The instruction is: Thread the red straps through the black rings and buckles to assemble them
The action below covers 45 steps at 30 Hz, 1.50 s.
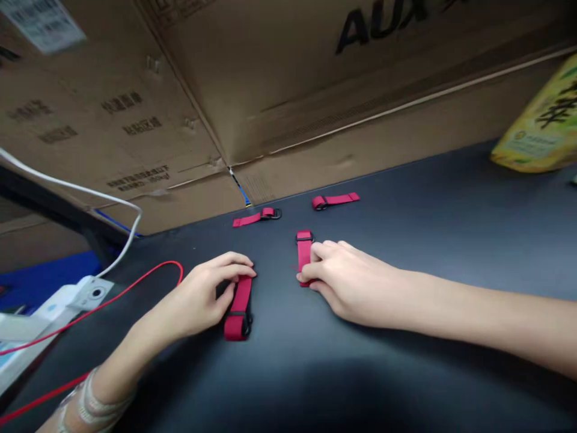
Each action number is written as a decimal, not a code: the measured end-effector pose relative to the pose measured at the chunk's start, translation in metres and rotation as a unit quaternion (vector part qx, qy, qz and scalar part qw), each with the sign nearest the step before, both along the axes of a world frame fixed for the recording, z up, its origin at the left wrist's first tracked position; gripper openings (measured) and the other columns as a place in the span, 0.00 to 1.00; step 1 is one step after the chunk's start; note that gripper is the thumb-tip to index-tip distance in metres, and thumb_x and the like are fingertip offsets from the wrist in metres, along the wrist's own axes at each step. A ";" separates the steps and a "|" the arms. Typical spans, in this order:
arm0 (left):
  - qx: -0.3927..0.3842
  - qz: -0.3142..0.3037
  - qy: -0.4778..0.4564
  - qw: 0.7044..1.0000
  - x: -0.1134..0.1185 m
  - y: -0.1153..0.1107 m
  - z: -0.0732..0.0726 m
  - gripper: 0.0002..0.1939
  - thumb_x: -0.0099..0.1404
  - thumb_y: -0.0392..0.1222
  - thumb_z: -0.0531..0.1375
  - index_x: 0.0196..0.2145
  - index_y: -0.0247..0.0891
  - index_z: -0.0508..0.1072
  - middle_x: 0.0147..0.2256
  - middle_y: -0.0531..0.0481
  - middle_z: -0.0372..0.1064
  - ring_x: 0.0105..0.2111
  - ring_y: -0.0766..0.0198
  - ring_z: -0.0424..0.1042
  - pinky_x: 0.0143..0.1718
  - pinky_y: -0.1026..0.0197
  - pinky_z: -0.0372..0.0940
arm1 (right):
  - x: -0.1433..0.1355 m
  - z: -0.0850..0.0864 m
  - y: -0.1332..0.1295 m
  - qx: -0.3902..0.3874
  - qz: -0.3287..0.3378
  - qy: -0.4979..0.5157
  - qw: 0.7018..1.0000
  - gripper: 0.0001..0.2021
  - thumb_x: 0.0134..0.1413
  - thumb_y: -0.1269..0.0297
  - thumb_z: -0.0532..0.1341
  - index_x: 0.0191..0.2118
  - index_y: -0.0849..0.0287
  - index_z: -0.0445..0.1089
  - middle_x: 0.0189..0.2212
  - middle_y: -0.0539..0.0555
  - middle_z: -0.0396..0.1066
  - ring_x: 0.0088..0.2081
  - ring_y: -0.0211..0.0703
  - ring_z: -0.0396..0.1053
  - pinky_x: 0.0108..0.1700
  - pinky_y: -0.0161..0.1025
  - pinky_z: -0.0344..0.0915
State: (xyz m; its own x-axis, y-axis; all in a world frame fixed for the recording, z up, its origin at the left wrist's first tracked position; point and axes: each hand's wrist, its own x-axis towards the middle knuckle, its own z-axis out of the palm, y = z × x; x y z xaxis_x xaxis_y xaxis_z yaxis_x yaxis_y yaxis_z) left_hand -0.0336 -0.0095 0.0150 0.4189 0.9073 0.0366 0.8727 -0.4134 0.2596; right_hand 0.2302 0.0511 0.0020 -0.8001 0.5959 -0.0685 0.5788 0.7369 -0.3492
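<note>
My left hand has its curled fingers on the far end of a red webbing strap, with the thumb at the strap's left side. That strap lies lengthwise on the dark table, its black ring buckle and folded loop at the near end. Farther right, my right hand pinches the near end of another red strap, whose buckle points away from me. Beyond the hands lie two more red straps: one at the left with its buckle on the right, and one at the right with its buckle on the left.
Large cardboard boxes line the table's back edge. A yellow bottle stands at the far right. A white power strip, a white cable and a red cable lie at the left.
</note>
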 end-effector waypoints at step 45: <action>0.009 0.067 0.066 0.996 -0.001 -0.005 0.003 0.11 0.66 0.46 0.56 0.34 0.37 0.74 0.30 0.49 0.71 0.28 0.63 0.70 0.29 0.63 0.64 | 0.003 -0.006 0.015 -0.006 0.038 0.080 0.996 0.17 0.51 0.83 0.54 0.43 0.61 0.72 0.38 0.56 0.70 0.40 0.41 0.65 0.43 0.35 0.58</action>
State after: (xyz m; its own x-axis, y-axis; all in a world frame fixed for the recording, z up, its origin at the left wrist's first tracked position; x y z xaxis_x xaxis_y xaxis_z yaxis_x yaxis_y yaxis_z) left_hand -0.0348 -0.0144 0.0184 0.2970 0.9548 0.0054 0.9461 -0.2951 0.1332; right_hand 0.2328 0.0662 -0.0040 -0.8441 0.5331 0.0572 0.4574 0.7716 -0.4420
